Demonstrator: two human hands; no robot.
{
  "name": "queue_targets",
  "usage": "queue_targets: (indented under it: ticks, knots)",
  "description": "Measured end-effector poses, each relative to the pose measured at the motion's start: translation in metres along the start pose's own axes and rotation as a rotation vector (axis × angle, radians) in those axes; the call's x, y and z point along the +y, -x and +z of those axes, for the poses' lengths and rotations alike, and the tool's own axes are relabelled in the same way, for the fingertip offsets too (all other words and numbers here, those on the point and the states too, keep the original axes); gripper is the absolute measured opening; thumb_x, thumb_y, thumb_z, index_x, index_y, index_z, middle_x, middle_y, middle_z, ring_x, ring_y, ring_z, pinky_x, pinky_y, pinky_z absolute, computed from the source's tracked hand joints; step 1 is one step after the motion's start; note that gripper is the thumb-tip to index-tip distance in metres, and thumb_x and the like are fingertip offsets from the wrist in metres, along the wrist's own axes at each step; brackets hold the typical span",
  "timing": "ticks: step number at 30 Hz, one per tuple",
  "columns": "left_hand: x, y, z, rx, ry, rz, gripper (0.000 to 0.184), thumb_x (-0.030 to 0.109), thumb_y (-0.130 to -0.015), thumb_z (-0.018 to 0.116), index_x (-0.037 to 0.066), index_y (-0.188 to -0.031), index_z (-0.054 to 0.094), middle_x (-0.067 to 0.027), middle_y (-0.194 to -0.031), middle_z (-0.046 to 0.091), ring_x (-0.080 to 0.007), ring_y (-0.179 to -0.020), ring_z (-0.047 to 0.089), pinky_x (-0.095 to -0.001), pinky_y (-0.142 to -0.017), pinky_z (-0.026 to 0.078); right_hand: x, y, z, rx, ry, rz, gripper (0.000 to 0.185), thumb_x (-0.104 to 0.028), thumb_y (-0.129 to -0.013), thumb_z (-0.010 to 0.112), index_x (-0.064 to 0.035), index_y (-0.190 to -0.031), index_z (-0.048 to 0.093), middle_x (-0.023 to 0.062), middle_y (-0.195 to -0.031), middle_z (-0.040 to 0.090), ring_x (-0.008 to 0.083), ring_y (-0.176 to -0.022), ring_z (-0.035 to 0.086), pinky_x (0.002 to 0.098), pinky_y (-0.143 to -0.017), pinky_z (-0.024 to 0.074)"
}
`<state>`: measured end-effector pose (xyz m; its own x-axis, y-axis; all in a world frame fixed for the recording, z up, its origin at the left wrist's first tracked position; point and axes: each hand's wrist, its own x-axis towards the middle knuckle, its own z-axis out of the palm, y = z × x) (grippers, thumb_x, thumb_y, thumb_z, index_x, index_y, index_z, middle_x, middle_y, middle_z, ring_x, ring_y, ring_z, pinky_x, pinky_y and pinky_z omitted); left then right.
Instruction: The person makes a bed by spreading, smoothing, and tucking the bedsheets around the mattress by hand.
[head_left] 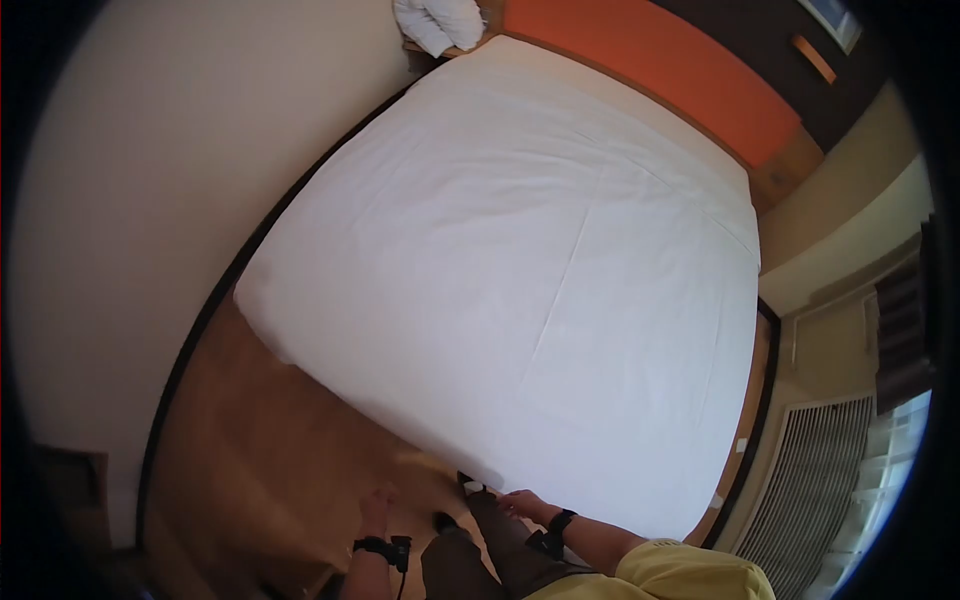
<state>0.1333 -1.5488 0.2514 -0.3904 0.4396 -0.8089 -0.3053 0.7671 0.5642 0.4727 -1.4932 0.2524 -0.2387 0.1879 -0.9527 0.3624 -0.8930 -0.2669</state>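
A wide bed under a smooth white sheet (480,250) fills the middle of the head view. A long crease runs down the sheet, with small wrinkles toward the head end. At the foot of the bed, close to the sheet's near edge, is my right hand (522,503). Its fingers are curled together, and anything in them is too small to make out. My left hand (377,503) is over the wooden floor, apart from the bed, and its fingers are smeared by motion. Each wrist wears a black strap.
White bedding (440,22) is heaped on a ledge at the far left corner. An orange headboard (650,70) stands behind the bed. Wall closes in on the left. A slatted grille (805,490) and a curtained window are on the right. Brown floor (270,430) borders the bed's foot.
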Motion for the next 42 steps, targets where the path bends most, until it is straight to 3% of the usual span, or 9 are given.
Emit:
queue_targets:
  ticks: [7, 13, 16, 28, 34, 38, 40, 41, 42]
  knots:
    - [0.149, -0.1, -0.003, -0.106, 0.017, -0.121, 0.024, 0.031, -0.08, 0.056, 0.007, -0.075, 0.056, 0.0005, -0.063, 0.052, -0.0103, -0.058, 0.05, -0.0237, -0.051, 0.041, -0.054, -0.042, 0.062, -0.292, -0.805, 0.032, 0.031, -0.034, -0.082, 0.054, -0.0038, -0.09, 0.053, 0.0037, -0.077, 0.054, 0.0123, -0.067, 0.051, 0.0246, -0.06, 0.0439]
    - [0.168, -0.196, -0.028, -0.082, 0.069, -0.268, 0.007, 0.012, -0.082, 0.053, 0.006, -0.078, 0.055, 0.0007, -0.068, 0.053, -0.0068, -0.06, 0.051, -0.018, -0.052, 0.045, -0.086, -0.09, 0.158, 0.014, -0.81, -0.173, 0.03, -0.032, -0.083, 0.053, -0.0042, -0.094, 0.049, 0.0037, -0.088, 0.051, 0.0139, -0.077, 0.049, 0.0276, -0.065, 0.0447]
    - [0.164, -0.191, -0.021, -0.089, -0.127, -0.23, 0.008, 0.013, -0.08, 0.054, 0.006, -0.078, 0.055, 0.0001, -0.067, 0.054, -0.0074, -0.057, 0.05, -0.0194, -0.049, 0.042, -0.103, -0.09, 0.167, 0.301, -1.22, 0.03, 0.025, -0.028, -0.083, 0.054, -0.0042, -0.089, 0.051, 0.0038, -0.08, 0.052, 0.0138, -0.068, 0.05, 0.0262, -0.058, 0.0443]
    - [0.233, -0.113, -0.048, -0.212, -0.485, 0.094, 0.029, 0.02, -0.072, 0.051, 0.006, -0.048, 0.042, 0.0009, -0.044, 0.04, -0.0088, -0.043, 0.041, -0.0245, -0.041, 0.028, -0.153, -0.032, 0.194, 0.906, -1.22, -0.021, 0.016, -0.015, -0.071, 0.051, -0.005, -0.059, 0.051, 0.002, -0.048, 0.045, 0.0094, -0.036, 0.037, 0.0232, -0.034, 0.0274]
    - [0.192, -0.151, -0.047, -0.12, -0.541, 0.104, 0.027, 0.021, -0.073, 0.05, 0.006, -0.052, 0.046, -0.0007, -0.048, 0.044, -0.011, -0.044, 0.045, -0.0245, -0.041, 0.033, -0.11, -0.085, 0.201, 0.82, -0.865, -0.004, 0.015, -0.015, -0.075, 0.051, -0.0061, -0.063, 0.051, 0.0029, -0.054, 0.049, 0.0106, -0.044, 0.044, 0.0243, -0.036, 0.0318]
    - [0.176, -0.19, -0.028, -0.124, -0.401, -0.226, 0.024, 0.025, -0.077, 0.051, 0.007, -0.062, 0.051, 0.0, -0.057, 0.051, -0.0135, -0.047, 0.048, -0.0276, -0.044, 0.039, -0.1, -0.102, 0.177, 0.459, -1.154, -0.002, 0.015, -0.02, -0.077, 0.052, -0.0055, -0.075, 0.055, 0.0061, -0.062, 0.054, 0.0155, -0.049, 0.05, 0.0277, -0.046, 0.0429]
    - [0.169, -0.207, -0.045, -0.173, -0.268, -0.344, 0.023, 0.027, -0.08, 0.051, 0.005, -0.071, 0.052, -0.0019, -0.064, 0.054, -0.0181, -0.053, 0.051, -0.031, -0.05, 0.043, -0.039, -0.112, 0.164, 0.897, 0.079, -0.279, 0.017, -0.021, -0.077, 0.054, -0.0042, -0.076, 0.054, 0.0084, -0.061, 0.053, 0.0185, -0.05, 0.05, 0.0309, -0.049, 0.0432]
    - [0.177, -0.2, -0.043, 0.089, -0.58, 0.051, 0.022, 0.025, -0.08, 0.051, 0.003, -0.08, 0.051, -0.0063, -0.074, 0.053, -0.0209, -0.064, 0.051, -0.0326, -0.059, 0.042, -0.019, -0.118, 0.158, 1.026, 0.716, -0.417, 0.018, -0.022, -0.077, 0.055, -0.0035, -0.076, 0.054, 0.0095, -0.06, 0.052, 0.02, -0.05, 0.051, 0.0325, -0.05, 0.0434]
    - [0.198, -0.183, -0.03, 0.356, -0.883, 0.451, 0.024, 0.024, -0.081, 0.051, 0.001, -0.088, 0.049, -0.0107, -0.083, 0.052, -0.0237, -0.075, 0.051, -0.0343, -0.067, 0.042, -0.056, -0.078, 0.141, 1.07, 0.324, -0.154, 0.019, -0.021, -0.075, 0.057, -0.0029, -0.078, 0.053, 0.012, -0.062, 0.052, 0.0223, -0.053, 0.052, 0.0351, -0.052, 0.0432]
